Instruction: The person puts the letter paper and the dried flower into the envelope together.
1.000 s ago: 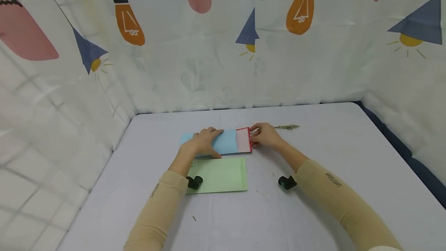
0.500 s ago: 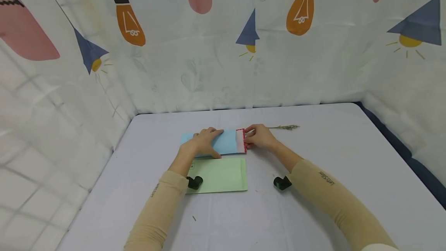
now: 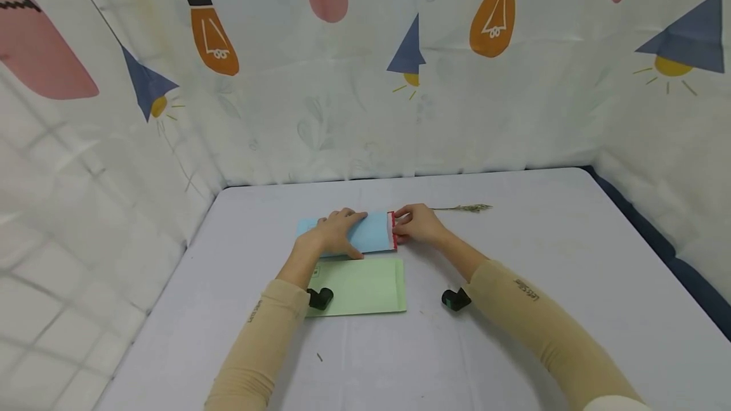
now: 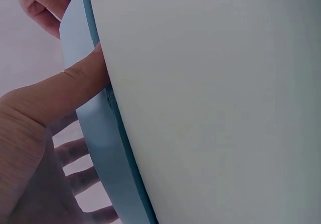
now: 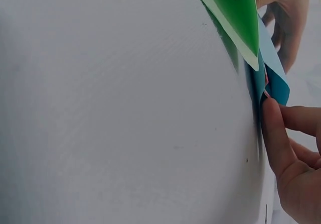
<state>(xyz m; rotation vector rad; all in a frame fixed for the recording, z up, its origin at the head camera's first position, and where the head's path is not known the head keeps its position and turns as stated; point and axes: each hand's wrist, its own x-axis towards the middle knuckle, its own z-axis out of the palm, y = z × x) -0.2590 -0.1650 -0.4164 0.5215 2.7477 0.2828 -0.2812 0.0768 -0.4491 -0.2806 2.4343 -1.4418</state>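
Note:
A light blue envelope (image 3: 374,233) lies on the white table. My left hand (image 3: 337,233) holds it across its width, thumb at the near edge and fingers spread over the top. In the left wrist view the thumb crosses the blue edge. A pale pink card (image 3: 391,223) with a red border is mostly hidden inside the envelope; only a narrow strip shows at the right mouth. My right hand (image 3: 419,224) pinches that strip between thumb and fingers. The right wrist view shows the mouth of the envelope bulging apart at the right fingertips.
A pale green envelope (image 3: 360,287) lies just in front of the blue one. Behind the right hand is a dried sprig (image 3: 474,208). One small plant bit (image 3: 319,357) sits nearer the front. Printed cloth walls (image 3: 365,113) close off the back and sides.
The right hand has moved left, pushing the card deeper into the blue envelope, so less of its pink face shows. More of the sprig's stem is visible. The left hand stays put.

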